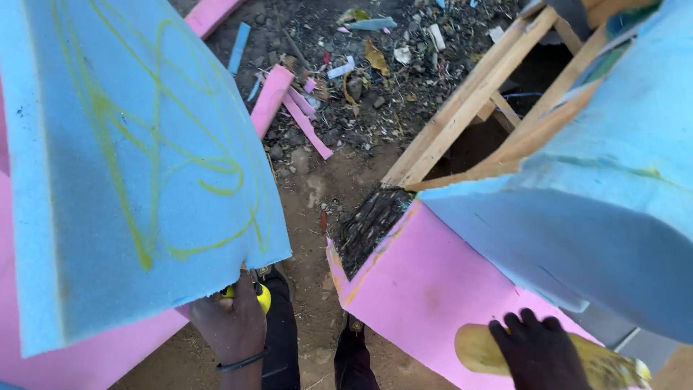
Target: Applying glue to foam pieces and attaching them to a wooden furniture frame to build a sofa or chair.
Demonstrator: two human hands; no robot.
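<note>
Two hands at work on foam sheets beside a wooden frame.

The left hand [232, 323], left of the wooden frame [473, 97], was closed around a yellow-handled tool [260, 295] under the edge of a blue foam sheet [130, 166] marked with yellow lines. The right hand [538, 350], below the frame, lay fingers spread and flat on a yellowish patch [476, 350] of the pink foam slab [426, 282]. Another blue foam piece [613, 195] draped over the frame; pink offcuts [289, 108] lay on the dirt ground [310, 195] to its left.
</note>
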